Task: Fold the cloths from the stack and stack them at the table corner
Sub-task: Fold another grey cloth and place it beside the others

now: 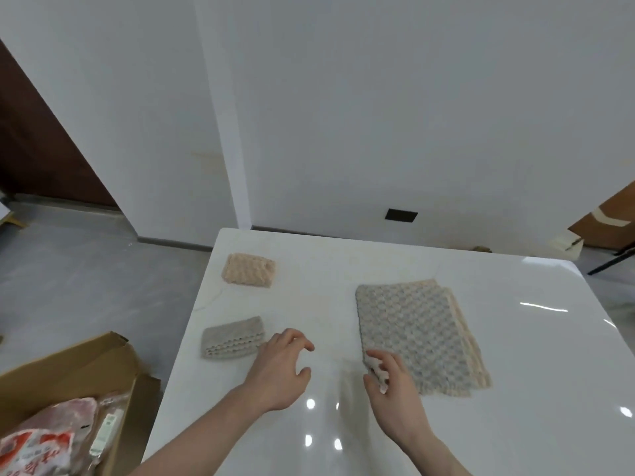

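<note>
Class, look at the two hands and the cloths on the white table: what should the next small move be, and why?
Probably lift the top grey textured cloth off the unfolded stack toward the table's middle. The right hand already pinches its near corner, while the left hand hovers open beside the folded grey cloth, holding nothing.

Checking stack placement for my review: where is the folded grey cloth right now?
In the head view, the folded grey cloth lies near the table's left edge, just left of the left hand, nearer than the folded pink cloth.
</note>
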